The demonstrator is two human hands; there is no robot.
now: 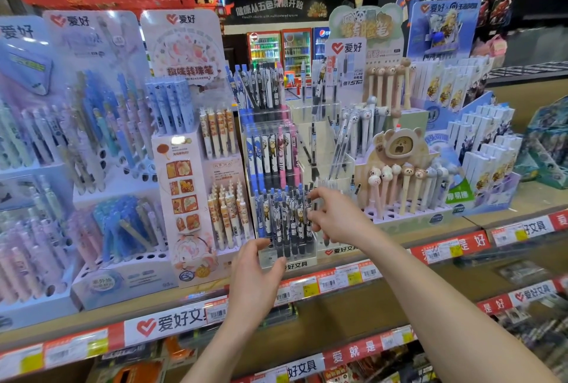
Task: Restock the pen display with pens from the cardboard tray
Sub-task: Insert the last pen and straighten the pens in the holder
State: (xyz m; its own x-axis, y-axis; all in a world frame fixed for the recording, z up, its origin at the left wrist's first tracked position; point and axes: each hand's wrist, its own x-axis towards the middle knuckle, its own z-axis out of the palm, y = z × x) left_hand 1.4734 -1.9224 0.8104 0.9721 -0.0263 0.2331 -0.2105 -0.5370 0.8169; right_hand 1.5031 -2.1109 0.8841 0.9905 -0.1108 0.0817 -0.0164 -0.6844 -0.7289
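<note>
A clear tiered pen display [278, 149] stands on the shelf in the middle, its front row packed with dark and blue cartoon-print pens [284, 222]. My right hand [333, 218] is at the right end of that front row, its fingers curled and pinching a dark pen there. My left hand [256, 272] is at the display's lower front, fingers spread and relaxed, the thumb near the clear base. No cardboard tray is in view.
Pastel pen stands [101, 152] fill the shelf to the left. A bear-themed pen stand [399, 173] and boxed pens [479, 149] stand to the right. Red price-tag strips [338, 278] line the shelf edges, with more packaged goods on the lower shelves.
</note>
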